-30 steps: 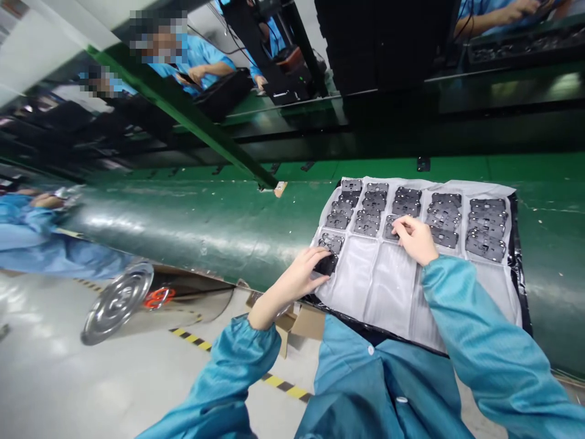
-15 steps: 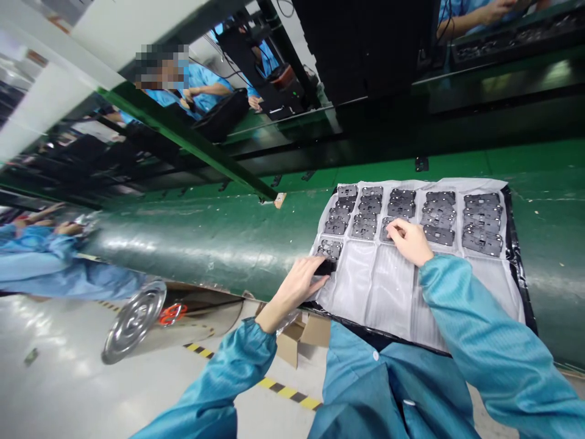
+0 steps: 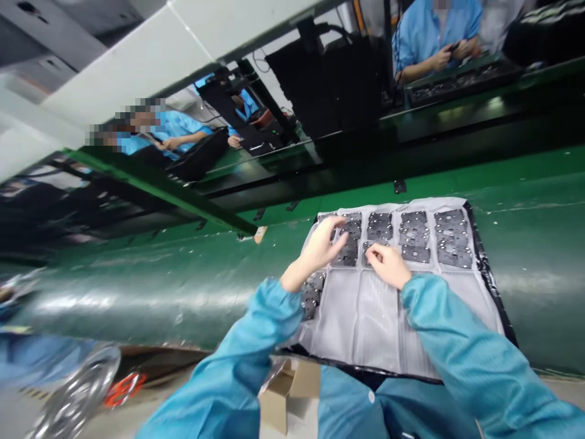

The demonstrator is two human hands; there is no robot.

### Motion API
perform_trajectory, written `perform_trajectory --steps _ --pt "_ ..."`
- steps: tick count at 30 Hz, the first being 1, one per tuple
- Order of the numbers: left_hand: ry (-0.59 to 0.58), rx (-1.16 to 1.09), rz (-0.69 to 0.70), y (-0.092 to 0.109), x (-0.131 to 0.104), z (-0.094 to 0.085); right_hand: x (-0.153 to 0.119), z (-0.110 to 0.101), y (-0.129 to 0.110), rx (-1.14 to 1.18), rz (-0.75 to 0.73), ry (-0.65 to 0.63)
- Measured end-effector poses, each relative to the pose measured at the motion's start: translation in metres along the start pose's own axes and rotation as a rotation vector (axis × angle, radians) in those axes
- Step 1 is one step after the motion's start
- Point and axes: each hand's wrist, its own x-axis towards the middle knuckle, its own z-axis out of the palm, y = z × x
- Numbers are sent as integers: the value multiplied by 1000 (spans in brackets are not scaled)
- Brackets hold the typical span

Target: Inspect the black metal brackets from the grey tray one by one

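A compartmented tray (image 3: 378, 323) lined with white sheet lies before me, its back row filled with flat black parts (image 3: 453, 238) in overlapping stacks. More black parts (image 3: 313, 297) lie in the front-left compartment, partly covered by my left sleeve. Over the back-left compartments is my left hand (image 3: 320, 249), thumb and fingers apart, no part visible between them. My right hand (image 3: 387, 264) rests at the near edge of the third back compartment with its fingers curled in a pinch. Whatever it may hold there is hidden.
The tray sits on a long green bench (image 3: 228, 286). A single black piece (image 3: 399, 186) lies behind it. A green beam (image 3: 164, 195) slants across the left. Co-workers in blue (image 3: 436, 39) work opposite. Below stand a cardboard box (image 3: 276, 396) and a shiny round metal thing (image 3: 80, 390).
My left hand has gone from the front-left compartment to the back-left ones, its fingers spreading; the black part it had is gone from it. My right hand stays at the third compartment. The view has shifted.
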Motion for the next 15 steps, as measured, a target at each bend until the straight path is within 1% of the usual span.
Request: perform_trajectory --steps 2,3,4,5,6,7,8,10,12,15 --pt "15 -63 -63 -3 71 41 -1 -1 -1 7 6 2" --pt "-21 -53 -144 -2 104 63 -1 -1 -2 5 13 3" --pt "-65 -12 -255 1 135 85 -2 -1 -2 -3 22 4" --pt "-95 36 -358 6 161 105 -2 -1 -1 -19 33 6" --pt "-105 67 -428 12 183 123 -2 -1 -1 -42 46 10" --pt "-107 93 -490 18 201 138 -2 0 0 -69 65 19" --pt "-101 104 -532 24 214 149 -2 0 1 -99 92 32" --pt "-102 94 -593 33 231 164 -2 1 2 -148 146 70" --pt "-132 60 -636 36 240 171 -2 3 3 -166 171 78" --pt "-180 7 -685 36 247 178 -3 5 1 -144 152 45"
